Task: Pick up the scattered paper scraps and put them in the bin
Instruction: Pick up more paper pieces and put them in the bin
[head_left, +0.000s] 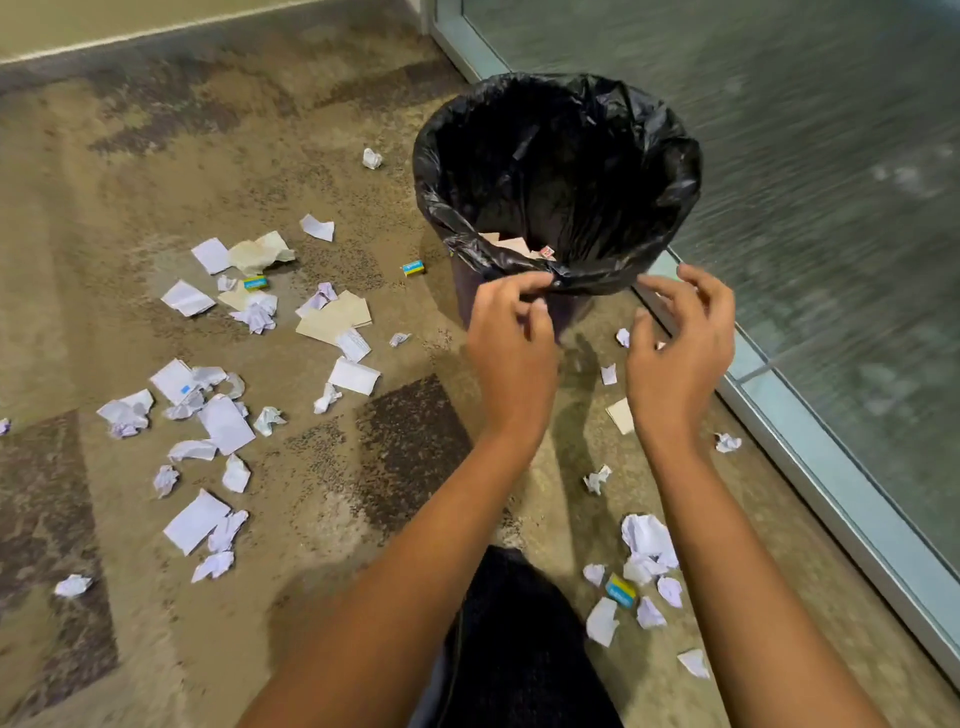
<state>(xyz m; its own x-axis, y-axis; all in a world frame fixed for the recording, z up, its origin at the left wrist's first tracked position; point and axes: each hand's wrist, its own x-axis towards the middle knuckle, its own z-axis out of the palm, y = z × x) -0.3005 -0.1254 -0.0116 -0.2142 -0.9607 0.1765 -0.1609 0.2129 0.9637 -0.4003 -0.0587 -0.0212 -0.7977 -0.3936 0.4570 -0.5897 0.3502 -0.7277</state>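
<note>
Carpet (104, 208) strewn with paper scraps (223, 423): my left hand (511, 338) seemingly pinches the bin liner (649, 135), right hand (675, 353) loose, empty; tugging could tip the bin (461, 285).

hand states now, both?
left hand: appears to pinch the bin liner rim.
right hand: open, loosely curled, holding nothing.

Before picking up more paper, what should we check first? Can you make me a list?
1. Bin upright, mouth open: ok.
2. Liner folded over the rim: ok.
3. Room inside the bin: ok, few pieces at the bottom.
4. Right hand free: ok, holds nothing.
5. Left hand free: cannot tell, fingertips sit at the liner's edge.
6. Paper scraps off the carpet: not ok, many lie around.
</note>
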